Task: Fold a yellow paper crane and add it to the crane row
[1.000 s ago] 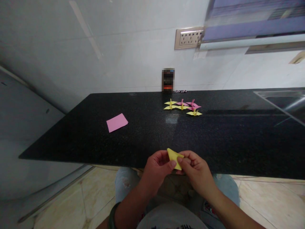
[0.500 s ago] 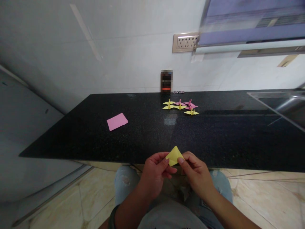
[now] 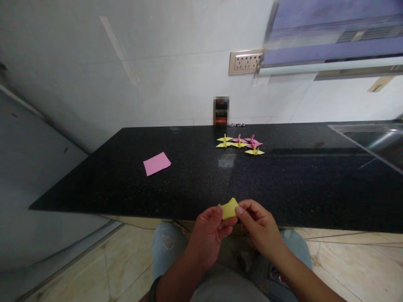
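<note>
A small folded piece of yellow paper (image 3: 229, 209) is held up near the front edge of the black counter (image 3: 189, 184). My left hand (image 3: 208, 235) pinches its left side, thumb on top and fingers curled beneath. On the right side, my right hand (image 3: 260, 224) grips it between thumb and bent forefinger. Farther back on the counter stand several folded paper cranes, among them a yellow crane (image 3: 255, 152) and a pink crane (image 3: 252, 139). Pink paper sheets (image 3: 157, 163) lie flat to the left of them.
A blurred dark upright object (image 3: 221, 112) leans at the wall, with a small beaded item (image 3: 237, 125) beside it. The metal sink (image 3: 371, 138) is set in the counter at the right. A wall socket (image 3: 245, 62) sits above.
The yellow paper has gone from a diamond with a tall point to a lower, more rectangular shape between my fingers. Both hands keep hold of it. The view has tilted slightly.
</note>
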Available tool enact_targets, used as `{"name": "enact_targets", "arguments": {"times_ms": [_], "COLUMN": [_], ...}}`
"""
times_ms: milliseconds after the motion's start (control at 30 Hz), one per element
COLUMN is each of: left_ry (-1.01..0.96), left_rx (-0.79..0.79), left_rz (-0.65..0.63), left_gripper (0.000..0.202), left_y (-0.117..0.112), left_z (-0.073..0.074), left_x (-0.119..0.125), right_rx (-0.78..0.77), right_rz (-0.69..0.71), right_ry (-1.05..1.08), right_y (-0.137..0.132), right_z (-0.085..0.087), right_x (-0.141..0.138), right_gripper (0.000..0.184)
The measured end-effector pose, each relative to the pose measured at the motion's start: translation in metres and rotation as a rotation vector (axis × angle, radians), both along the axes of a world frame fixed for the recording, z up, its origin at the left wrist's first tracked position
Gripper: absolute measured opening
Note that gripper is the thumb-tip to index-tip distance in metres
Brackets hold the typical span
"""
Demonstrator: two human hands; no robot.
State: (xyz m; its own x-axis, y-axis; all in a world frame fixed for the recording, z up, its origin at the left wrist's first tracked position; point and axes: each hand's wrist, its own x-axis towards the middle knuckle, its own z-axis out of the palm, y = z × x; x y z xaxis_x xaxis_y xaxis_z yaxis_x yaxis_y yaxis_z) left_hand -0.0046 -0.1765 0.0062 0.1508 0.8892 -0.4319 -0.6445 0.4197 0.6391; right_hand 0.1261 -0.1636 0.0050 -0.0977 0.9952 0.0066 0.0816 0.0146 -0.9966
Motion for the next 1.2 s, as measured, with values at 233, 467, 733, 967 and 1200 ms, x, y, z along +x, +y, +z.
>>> {"name": "enact_targets", "arguments": {"times_ms": [233, 467, 733, 967, 1200], "left_ry": [-0.107, -0.294, -0.288, -0.231, -0.191], "left_rx": [-0.007, 0.018, 0.023, 0.024, 0.072], "left_rz": [0.089, 0.120, 0.150, 0.183, 0.198], "left_gripper": [0.021, 0.020, 0.019, 0.019, 0.019], "left_y": [0.002, 0.003, 0.001, 0.003, 0.005], "left_z": [-0.001, -0.003, -0.006, -0.007, -0.007], "left_x": [0.012, 0.020, 0.019, 0.018, 0.017], "right_rx": [0.514, 0.695, 0.771, 0.810, 0.791], "right_rz": [-0.235, -0.214, -0.206, -0.207, -0.163], "right_ry": [-0.559, -0.766, -0.781, -0.773, -0.791], "right_y": [0.001, -0.003, -0.003, -0.002, -0.003], "right_z": [-0.012, -0.017, -0.016, -0.015, -0.015], "right_x": [0.007, 0.004, 0.005, 0.004, 0.003], "right_gripper": [0.026, 0.037, 0.032, 0.032, 0.032]}}
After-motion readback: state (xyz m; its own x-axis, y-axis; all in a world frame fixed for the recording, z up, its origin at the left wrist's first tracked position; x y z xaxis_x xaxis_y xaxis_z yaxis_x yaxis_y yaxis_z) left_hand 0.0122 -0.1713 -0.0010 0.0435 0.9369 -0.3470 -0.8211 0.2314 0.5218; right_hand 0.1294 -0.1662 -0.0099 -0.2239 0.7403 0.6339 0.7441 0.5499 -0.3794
